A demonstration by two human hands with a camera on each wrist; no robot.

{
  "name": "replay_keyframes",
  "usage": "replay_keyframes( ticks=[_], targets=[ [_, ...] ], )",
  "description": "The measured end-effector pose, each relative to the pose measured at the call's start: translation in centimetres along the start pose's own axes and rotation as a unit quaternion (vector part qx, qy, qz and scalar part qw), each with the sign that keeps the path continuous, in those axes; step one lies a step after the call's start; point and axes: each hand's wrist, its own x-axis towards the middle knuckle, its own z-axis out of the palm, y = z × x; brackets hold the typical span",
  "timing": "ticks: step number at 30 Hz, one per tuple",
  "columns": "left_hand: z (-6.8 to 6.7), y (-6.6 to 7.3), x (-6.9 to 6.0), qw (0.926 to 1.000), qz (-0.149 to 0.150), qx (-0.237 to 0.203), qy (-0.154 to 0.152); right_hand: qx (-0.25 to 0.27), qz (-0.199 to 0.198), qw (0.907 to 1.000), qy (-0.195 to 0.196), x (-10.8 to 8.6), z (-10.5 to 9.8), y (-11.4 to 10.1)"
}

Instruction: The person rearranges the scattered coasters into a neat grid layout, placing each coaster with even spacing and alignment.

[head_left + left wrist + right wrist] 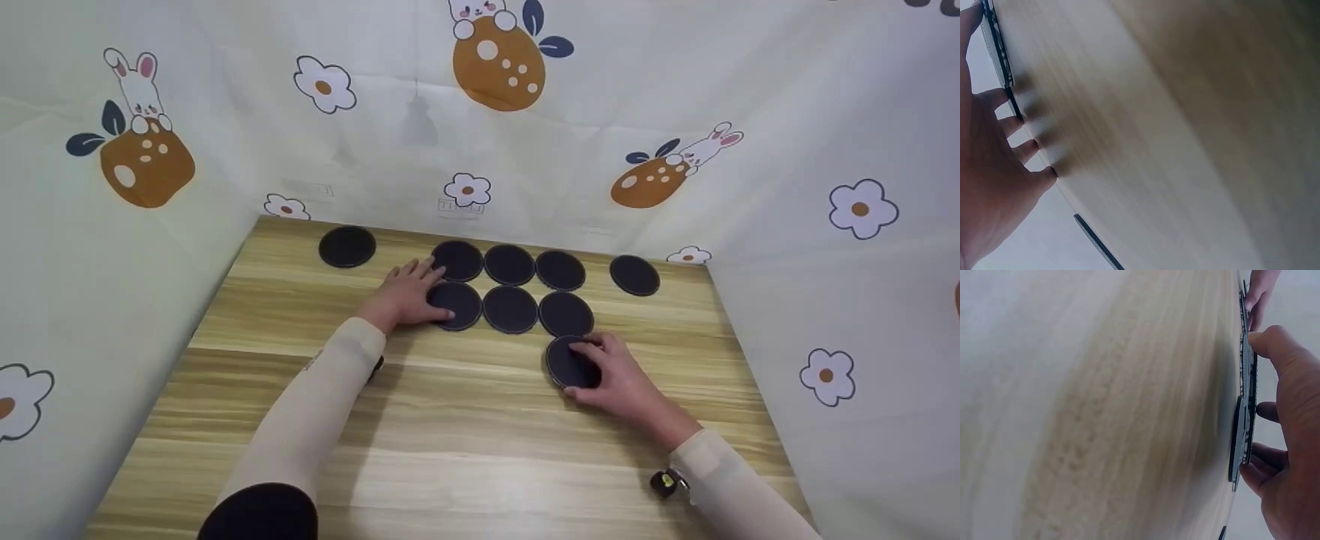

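My right hand (622, 379) grips a round black coaster (564, 366) between the thumb at its near edge and the fingertips across its far side. This coaster lies just in front of the right coaster (566, 314) of the nearer row. From the right wrist, the discs show edge-on, and how high the gripped one sits is hard to tell. My left hand (405, 296) is spread, its thumb on the nearer row's left coaster (457, 304) and its fingertips by the farther row's left coaster (459, 260). In the left wrist view, the fingertips meet the tabletop.
Two rows of coasters sit edge to edge, with middle ones (510, 309) between the end ones. Single coasters lie apart at far left (347, 247) and far right (634, 275). Printed cloth walls (375, 150) enclose the wooden table (465, 450) at the back and sides.
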Motion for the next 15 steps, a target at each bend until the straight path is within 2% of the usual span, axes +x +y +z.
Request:
replay_keyframes(
  ticks=[15],
  targets=[
    [0.02, 0.19, -0.34, 0.9999, 0.001, -0.006, 0.010, -0.003, -0.025, 0.9997, 0.000, -0.29, 0.73, 0.84]
  ],
)
